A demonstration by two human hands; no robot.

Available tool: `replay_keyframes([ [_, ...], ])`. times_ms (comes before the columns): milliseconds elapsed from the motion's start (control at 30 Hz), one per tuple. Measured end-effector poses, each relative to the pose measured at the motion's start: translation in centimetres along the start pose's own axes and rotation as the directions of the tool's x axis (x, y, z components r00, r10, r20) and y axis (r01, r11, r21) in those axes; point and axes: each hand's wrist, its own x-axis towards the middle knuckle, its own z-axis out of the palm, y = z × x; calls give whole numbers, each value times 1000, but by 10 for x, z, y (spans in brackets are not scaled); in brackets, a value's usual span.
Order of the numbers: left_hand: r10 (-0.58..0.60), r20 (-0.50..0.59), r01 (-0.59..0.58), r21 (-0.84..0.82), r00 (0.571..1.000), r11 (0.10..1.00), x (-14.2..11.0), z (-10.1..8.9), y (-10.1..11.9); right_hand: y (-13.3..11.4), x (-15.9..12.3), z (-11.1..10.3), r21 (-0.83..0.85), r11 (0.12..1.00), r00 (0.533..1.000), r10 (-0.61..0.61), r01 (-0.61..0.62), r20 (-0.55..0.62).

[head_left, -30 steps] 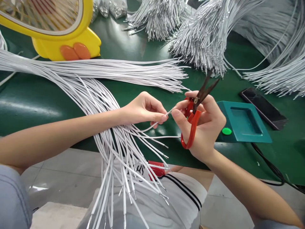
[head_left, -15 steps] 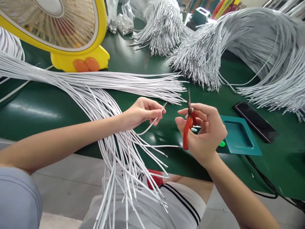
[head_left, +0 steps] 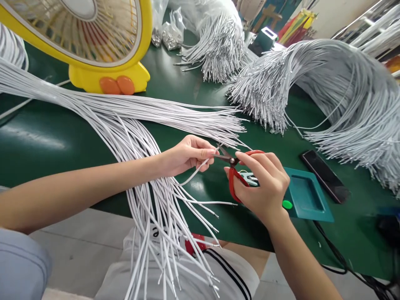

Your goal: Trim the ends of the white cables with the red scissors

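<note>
My left hand (head_left: 193,155) pinches one white cable (head_left: 191,178) close to its end, thumb against the fingers. Red-handled scissors (head_left: 234,183) are in my right hand (head_left: 265,181), with fingers in the handles. Their blades are spread and point left, around or right beside the tip of the pinched cable. Under my left wrist, a loose bundle of white cables (head_left: 168,216) fans over the table edge onto my lap. Another bundle of white cables (head_left: 175,114) lies straight across the table beyond my hands. Part of a light-coloured tool shows behind the scissors, mostly hidden.
A yellow fan (head_left: 109,77) stands at the back left. Large coils of grey-white cable (head_left: 328,71) fill the back right. A teal tray (head_left: 323,212) and a black phone (head_left: 325,175) lie right of my right hand. Small parts fill a clear bag (head_left: 172,35).
My right hand has brought the scissors left and turned them from upright to pointing at the cable tip, blades now spread. My left hand keeps its pinch. The whole view has shifted slightly.
</note>
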Motion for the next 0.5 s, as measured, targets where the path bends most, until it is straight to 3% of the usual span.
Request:
replay_keyframes([
  [500,8,-10,-8,-33,1000,999,2,-3,0,6,0,3,70,997,999,-24,22,21],
])
